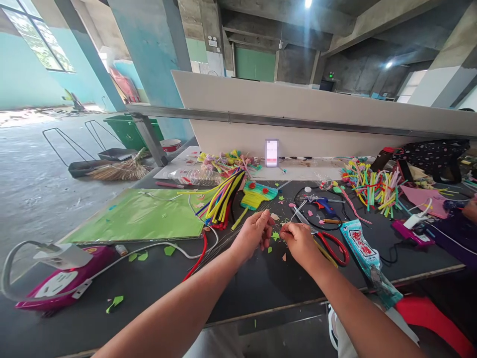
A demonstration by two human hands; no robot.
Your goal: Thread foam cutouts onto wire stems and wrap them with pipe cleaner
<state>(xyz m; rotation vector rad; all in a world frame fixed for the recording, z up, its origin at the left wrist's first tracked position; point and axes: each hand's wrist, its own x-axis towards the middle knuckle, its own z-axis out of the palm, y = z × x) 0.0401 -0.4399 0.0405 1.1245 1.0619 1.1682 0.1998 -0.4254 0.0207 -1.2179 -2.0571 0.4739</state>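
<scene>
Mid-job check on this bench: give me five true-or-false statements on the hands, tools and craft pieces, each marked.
1. The red-handled scissors lie beside the right hand. True.
2. The left hand grips the scissors. False: the left hand is apart from them.
3. The fuzzy yellow and blue-green piece carries two red decorations. True.
4. The blue glue gun is on the green sheet. False: the glue gun lies on the dark table, away from the green sheet.
5. The phone at the back has its screen lit. True.
</scene>
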